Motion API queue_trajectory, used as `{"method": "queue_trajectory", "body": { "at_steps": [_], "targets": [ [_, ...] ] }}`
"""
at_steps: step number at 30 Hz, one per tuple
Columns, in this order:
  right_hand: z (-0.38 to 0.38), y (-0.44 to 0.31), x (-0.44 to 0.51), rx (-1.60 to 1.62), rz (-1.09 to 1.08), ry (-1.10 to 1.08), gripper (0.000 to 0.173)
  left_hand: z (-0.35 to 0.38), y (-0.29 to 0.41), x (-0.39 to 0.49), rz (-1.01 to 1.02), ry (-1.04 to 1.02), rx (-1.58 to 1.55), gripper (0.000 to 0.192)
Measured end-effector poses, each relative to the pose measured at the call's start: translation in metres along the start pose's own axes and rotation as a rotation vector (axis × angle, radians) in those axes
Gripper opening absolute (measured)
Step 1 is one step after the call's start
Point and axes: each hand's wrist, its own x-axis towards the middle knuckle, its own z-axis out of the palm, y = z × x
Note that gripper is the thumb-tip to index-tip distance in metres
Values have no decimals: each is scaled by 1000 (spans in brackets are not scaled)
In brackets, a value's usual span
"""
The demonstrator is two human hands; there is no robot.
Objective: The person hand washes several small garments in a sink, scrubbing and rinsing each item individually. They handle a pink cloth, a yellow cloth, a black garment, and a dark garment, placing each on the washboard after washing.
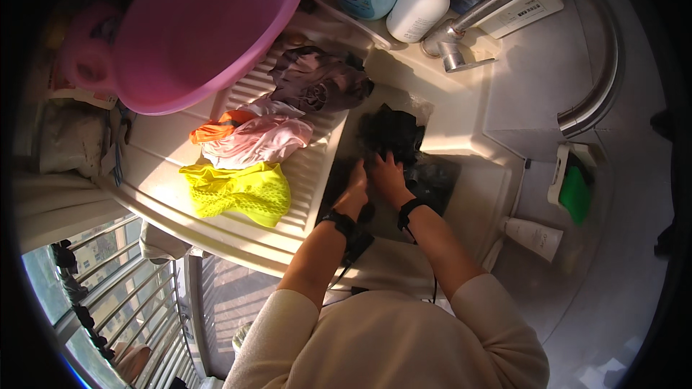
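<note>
Both my hands are down in the cream laundry sink (489,173), close together. Dark wet cloth (392,127) is bunched at the far side of the basin, and more dark fabric (440,178) spreads to the right. My right hand (388,177) touches the near edge of the bunched cloth with its fingertips. Just left of it, my left hand (354,189) points forward against the dark fabric; shadow hides its fingertips. Whether either hand grips the cloth cannot be made out. A black band circles each wrist.
Left on the ribbed washboard (319,165) lie a yellow mesh garment (238,192), pink cloth (259,140), an orange piece (219,127) and brown cloth (324,78). A pink basin (200,38) stands behind. Bottles (419,11) and a curved faucet (605,65) border the sink; a tube (535,237) lies right.
</note>
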Motion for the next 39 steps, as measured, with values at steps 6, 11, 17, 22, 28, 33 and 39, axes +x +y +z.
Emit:
{"method": "queue_trajectory", "body": {
  "at_steps": [6, 11, 17, 22, 28, 33, 39],
  "targets": [
    [-31, 18, 1, 718, 287, 177, 22, 21, 6, -30, -3, -68, -90, 53],
    [-98, 12, -28, 1153, 105, 396, 26, 34, 17, -53, -78, -532, -340, 51],
    [-128, -6, -48, 997, -31, 349, 30, 30, 7, -30, 230, -840, -377, 25],
    [-96, 7, -22, 983, 439, 471, 33, 53, 18, -58, 470, -394, 34, 27],
    [-85, 33, -22, 1603, 659, 667, 28, 81, 45, -116, 889, -400, 33, 18],
    [-95, 57, -39, 734, 264, 810, 22, 69, 55, -101, 635, -364, 98, 29],
    [-82, 46, 1, 460, 64, 348, 57, 44, 27, -52, 258, -232, -97, 54]
  ]
}}
